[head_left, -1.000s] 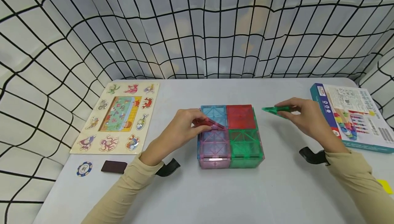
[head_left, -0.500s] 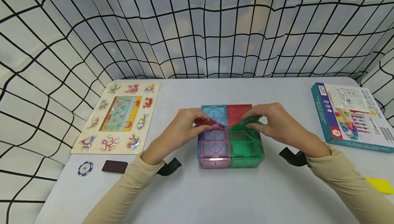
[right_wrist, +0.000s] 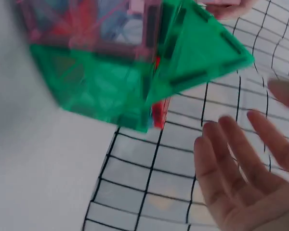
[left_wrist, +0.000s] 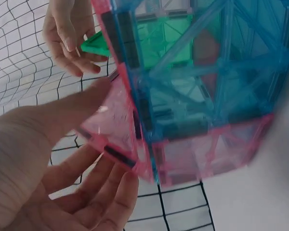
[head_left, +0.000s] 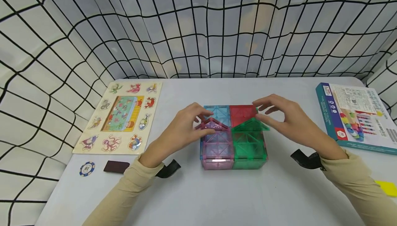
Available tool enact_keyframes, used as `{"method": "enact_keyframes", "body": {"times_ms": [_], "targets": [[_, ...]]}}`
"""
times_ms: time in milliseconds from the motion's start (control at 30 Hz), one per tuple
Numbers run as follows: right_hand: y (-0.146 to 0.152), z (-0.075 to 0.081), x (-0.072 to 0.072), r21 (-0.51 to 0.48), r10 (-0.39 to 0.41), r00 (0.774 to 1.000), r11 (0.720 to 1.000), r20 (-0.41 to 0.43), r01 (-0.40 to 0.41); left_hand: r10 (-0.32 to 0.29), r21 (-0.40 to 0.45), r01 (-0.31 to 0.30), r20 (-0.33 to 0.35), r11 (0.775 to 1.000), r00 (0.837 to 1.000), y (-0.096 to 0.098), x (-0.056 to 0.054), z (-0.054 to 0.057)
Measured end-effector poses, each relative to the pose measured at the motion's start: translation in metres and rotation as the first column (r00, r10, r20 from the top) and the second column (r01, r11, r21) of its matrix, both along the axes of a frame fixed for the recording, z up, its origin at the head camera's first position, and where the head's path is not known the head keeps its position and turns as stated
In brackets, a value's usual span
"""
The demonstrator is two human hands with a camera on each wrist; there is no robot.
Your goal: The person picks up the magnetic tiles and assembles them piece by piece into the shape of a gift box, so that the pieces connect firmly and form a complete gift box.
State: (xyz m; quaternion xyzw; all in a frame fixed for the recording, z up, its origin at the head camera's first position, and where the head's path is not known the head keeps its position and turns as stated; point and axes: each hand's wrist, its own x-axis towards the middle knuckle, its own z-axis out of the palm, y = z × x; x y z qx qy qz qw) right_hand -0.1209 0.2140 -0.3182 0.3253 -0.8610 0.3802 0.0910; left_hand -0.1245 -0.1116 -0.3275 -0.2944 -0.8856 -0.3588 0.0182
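A block built of see-through magnetic tiles [head_left: 217, 164] stands mid-table, pink and green in front, blue and red behind. On its pink top a pink triangle tile [head_left: 214, 124] is raised. My left hand [head_left: 187, 126] is around this triangle with thumb and fingers spread, thumb in front and fingers behind; in the left wrist view the thumb overlaps the pink triangle [left_wrist: 113, 120]. A green triangle tile [head_left: 251, 125] tilts up beside it on the green top. Close to its right corner is my right hand [head_left: 285, 119], fingers parted and holding nothing.
A wooden sea-animal puzzle board [head_left: 88, 124] lies at the left, with a poker chip [head_left: 87, 168] and a dark rectangular piece [head_left: 116, 166] in front. A teal-edged box [head_left: 356, 115] lies at the right, a yellow piece [head_left: 386, 187] nearer. Black netting [head_left: 223, 36] surrounds the table.
My right hand brought the green triangle tile left onto the block, let it go and drew back right. My left hand's fingers have spread, and the pink triangle now stands more upright.
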Motion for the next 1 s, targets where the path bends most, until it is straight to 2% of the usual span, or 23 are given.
{"method": "enact_keyframes", "body": {"times_ms": [67, 133, 167, 233, 300, 333, 367, 467, 533, 600, 667, 733, 833, 1000], "targets": [[0.013, -0.003, 0.002, -0.02, -0.074, 0.997, 0.997, 0.033, 0.075, 0.036, 0.017, -0.036, 0.041, 0.999, 0.999, -0.009, 0.005, 0.001], [0.028, -0.01, 0.006, 0.0, -0.136, 0.986, 0.991, 0.1, 0.136, 0.07, 0.021, -0.074, 0.141, 0.997, 0.988, -0.021, 0.012, 0.002], [0.035, -0.016, 0.009, 0.025, -0.153, 0.979, 0.988, 0.135, 0.151, 0.075, 0.015, -0.08, 0.203, 0.997, 0.976, -0.028, 0.016, 0.001], [0.046, -0.031, 0.015, 0.075, -0.144, 0.967, 0.989, 0.211, 0.131, 0.083, -0.024, -0.08, 0.338, 0.997, 0.937, -0.04, 0.024, -0.004], [0.051, -0.045, 0.023, 0.1, -0.084, 0.956, 0.993, 0.279, 0.058, 0.074, -0.09, -0.039, 0.426, 0.995, 0.902, -0.048, 0.031, -0.014], [0.05, -0.052, 0.027, 0.092, -0.047, 0.947, 0.996, 0.319, 0.019, 0.061, -0.121, -0.006, 0.45, 0.993, 0.891, -0.049, 0.034, -0.021], [0.047, -0.058, 0.031, 0.074, -0.01, 0.938, 0.997, 0.348, -0.016, 0.045, -0.156, 0.031, 0.459, 0.987, 0.887, -0.049, 0.037, -0.028], [0.03, -0.07, 0.041, -0.016, 0.073, 0.894, 0.997, 0.442, -0.073, 0.003, -0.217, 0.105, 0.445, 0.971, 0.896, -0.039, 0.043, -0.047], [0.016, -0.075, 0.044, -0.077, 0.098, 0.874, 0.995, 0.476, -0.069, -0.02, -0.203, 0.117, 0.424, 0.972, 0.905, -0.029, 0.046, -0.055], [0.004, -0.078, 0.046, -0.11, 0.094, 0.869, 0.993, 0.486, -0.046, -0.029, -0.166, 0.104, 0.403, 0.981, 0.915, -0.02, 0.046, -0.06], [-0.004, -0.079, 0.046, -0.121, 0.07, 0.873, 0.993, 0.483, -0.013, -0.035, -0.124, 0.089, 0.382, 0.988, 0.923, -0.015, 0.043, -0.063], [-0.008, -0.08, 0.043, -0.115, 0.041, 0.878, 0.993, 0.477, 0.016, -0.049, -0.085, 0.086, 0.359, 0.993, 0.932, -0.013, 0.036, -0.065], [-0.012, -0.079, 0.033, -0.104, 0.014, 0.871, 0.994, 0.491, 0.043, -0.07, -0.065, 0.097, 0.333, 0.993, 0.94, -0.013, 0.022, -0.068], [-0.014, -0.079, 0.007, -0.078, -0.033, 0.818, 0.992, 0.574, 0.096, -0.08, -0.066, 0.103, 0.289, 0.992, 0.954, -0.012, -0.009, -0.07]]}}
